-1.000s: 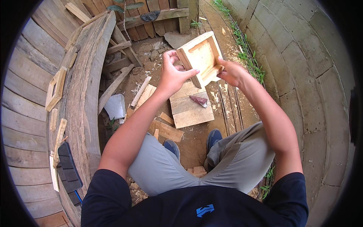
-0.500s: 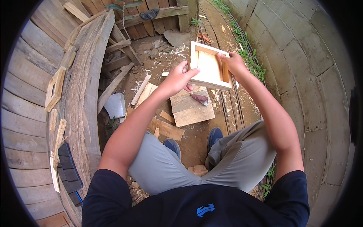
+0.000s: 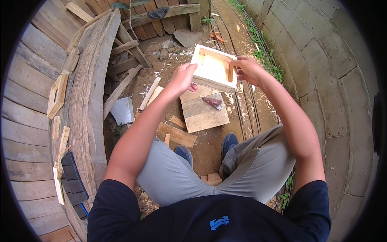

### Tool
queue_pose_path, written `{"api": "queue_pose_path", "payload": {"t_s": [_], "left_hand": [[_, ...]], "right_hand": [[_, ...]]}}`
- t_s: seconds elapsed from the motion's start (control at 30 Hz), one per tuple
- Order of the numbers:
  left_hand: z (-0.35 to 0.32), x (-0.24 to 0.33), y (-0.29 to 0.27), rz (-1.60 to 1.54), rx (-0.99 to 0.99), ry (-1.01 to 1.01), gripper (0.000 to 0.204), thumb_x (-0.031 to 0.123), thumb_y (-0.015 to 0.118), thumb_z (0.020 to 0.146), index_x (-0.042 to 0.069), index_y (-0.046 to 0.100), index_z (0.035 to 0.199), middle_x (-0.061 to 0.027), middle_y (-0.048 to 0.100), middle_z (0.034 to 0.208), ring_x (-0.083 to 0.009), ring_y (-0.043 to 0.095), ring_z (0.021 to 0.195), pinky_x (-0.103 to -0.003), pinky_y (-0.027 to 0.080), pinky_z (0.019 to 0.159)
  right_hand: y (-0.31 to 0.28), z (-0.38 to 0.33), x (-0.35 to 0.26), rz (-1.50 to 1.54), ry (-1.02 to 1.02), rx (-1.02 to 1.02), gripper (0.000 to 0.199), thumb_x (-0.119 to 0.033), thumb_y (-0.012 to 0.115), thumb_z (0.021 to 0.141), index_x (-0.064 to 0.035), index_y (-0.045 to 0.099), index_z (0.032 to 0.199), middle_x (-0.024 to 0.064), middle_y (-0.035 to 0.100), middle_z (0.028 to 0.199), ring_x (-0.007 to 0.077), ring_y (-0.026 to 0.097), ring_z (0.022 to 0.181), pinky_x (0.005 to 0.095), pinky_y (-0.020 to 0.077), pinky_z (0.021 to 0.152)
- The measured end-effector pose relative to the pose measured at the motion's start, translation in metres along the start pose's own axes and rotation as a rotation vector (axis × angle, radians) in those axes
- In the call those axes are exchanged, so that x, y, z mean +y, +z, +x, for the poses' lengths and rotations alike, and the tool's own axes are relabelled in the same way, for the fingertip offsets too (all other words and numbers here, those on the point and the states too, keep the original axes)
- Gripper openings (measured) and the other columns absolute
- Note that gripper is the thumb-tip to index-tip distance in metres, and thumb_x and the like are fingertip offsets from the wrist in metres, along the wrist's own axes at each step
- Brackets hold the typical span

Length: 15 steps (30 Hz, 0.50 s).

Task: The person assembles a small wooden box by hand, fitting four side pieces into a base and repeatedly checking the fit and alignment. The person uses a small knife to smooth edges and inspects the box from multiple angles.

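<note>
Nearest the camera, at 6 o'clock, it's a dark blue shirt (image 3: pixel 209 218) and grey trousers (image 3: pixel 250 165), knees bent, with two blue shoes (image 3: pixel 229 142) on the dirt ground (image 3: pixel 209 149) between them. Small wood blocks (image 3: pixel 211 178) sit right by the legs. Over at 8 o'clock a black ridged thing (image 3: pixel 73 177) leans against a big curved plank (image 3: pixel 86 101) that runs up the left side.

A bit further out, near the middle, there's a square board (image 3: pixel 203 113) lying flat on the dirt with a small dark red tool (image 3: pixel 212 102) on top of it. A flat offcut (image 3: pixel 176 134) lies just beside it at about 7 o'clock, plus a pale grey sheet (image 3: pixel 122 110) and a couple of thin slats (image 3: pixel 150 93) towards 9 o'clock.

Then the hands, up around 12 o'clock. Both are holding a shallow wooden box (image 3: pixel 213 69) in the air above the board, open side facing up at the camera and a little tilted. Left hand (image 3: pixel 183 78) has its grip closed on the box's lower left edge, thumb on the near rim. Right hand (image 3: pixel 246 69) is gripping the right side, fingers curled over the rim.

Farthest off, loose planks (image 3: pixel 125 64) and stones (image 3: pixel 187 37) are piled at 12 o'clock, with a strip of grass (image 3: pixel 266 52) along the concrete wall (image 3: pixel 322 80) at 2 o'clock
</note>
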<state>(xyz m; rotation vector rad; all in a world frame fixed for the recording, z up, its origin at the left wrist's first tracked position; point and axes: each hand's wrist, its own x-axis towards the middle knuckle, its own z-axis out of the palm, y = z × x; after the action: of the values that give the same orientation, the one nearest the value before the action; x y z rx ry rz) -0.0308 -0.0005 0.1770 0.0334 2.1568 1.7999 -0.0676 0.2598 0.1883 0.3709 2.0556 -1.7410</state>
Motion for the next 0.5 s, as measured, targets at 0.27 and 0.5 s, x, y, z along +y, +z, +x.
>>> {"api": "queue_pose_path", "payload": {"t_s": [0.27,0.5], "left_hand": [[0.012,-0.005,-0.018,0.009,0.035,-0.071,0.061,0.048,0.047,0.104,-0.007,0.057,0.128,-0.0181,0.068,0.102,-0.0203,0.068,0.068,-0.032,0.062,0.062],[0.005,0.006,-0.015,-0.037,0.001,-0.072,0.073,0.061,0.045,0.103,-0.004,0.053,0.135,-0.0180,0.067,0.111,-0.0204,0.068,0.070,-0.033,0.061,0.064]], "right_hand": [[0.007,-0.017,-0.007,0.076,0.157,-0.329,0.048,-0.021,0.059,0.104,0.0061,0.041,0.139,0.0213,0.060,0.120,0.0308,0.068,0.108,0.0454,0.0625,0.090],[0.004,0.000,0.004,0.024,0.175,-0.296,0.037,-0.022,0.052,0.104,0.0024,0.045,0.131,0.0166,0.063,0.109,0.0248,0.070,0.094,0.0390,0.0627,0.081]]}}
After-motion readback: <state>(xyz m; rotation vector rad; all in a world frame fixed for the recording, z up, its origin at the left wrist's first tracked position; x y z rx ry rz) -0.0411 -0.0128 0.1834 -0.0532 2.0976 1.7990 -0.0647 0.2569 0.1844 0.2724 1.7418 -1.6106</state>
